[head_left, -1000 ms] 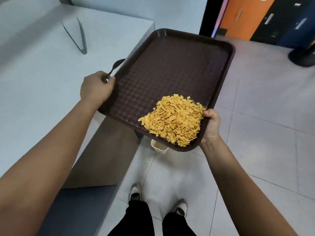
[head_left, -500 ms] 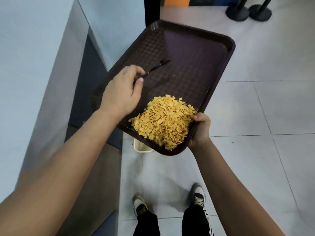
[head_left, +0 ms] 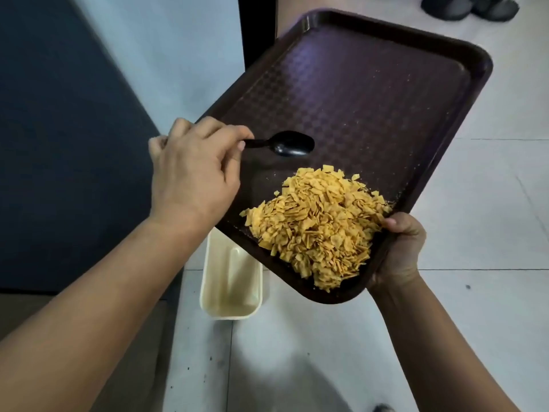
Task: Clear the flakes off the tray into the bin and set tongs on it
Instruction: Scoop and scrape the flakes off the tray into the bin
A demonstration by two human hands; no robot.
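A dark brown tray (head_left: 371,84) is held tilted over the floor. A heap of yellow flakes (head_left: 315,230) lies in its near corner. My right hand (head_left: 401,254) grips that near corner from below. My left hand (head_left: 193,171) holds a black plastic spoon (head_left: 285,144) by the handle, its bowl resting on the tray just above the heap. A cream bin (head_left: 231,281) stands open on the floor right under the tray's near edge, partly hidden by it. No tongs are in view.
A dark blue counter side (head_left: 59,144) and a pale wall panel (head_left: 178,55) rise at the left. Light floor tiles spread to the right. Two black stand bases (head_left: 469,5) sit at the top right. A shoe tip (head_left: 383,408) shows at the bottom.
My left hand has left the tray's edge and brought the spoon onto the tray near the flakes. The view has dropped, so the bin shows more and the counter top with the tongs is out of sight.
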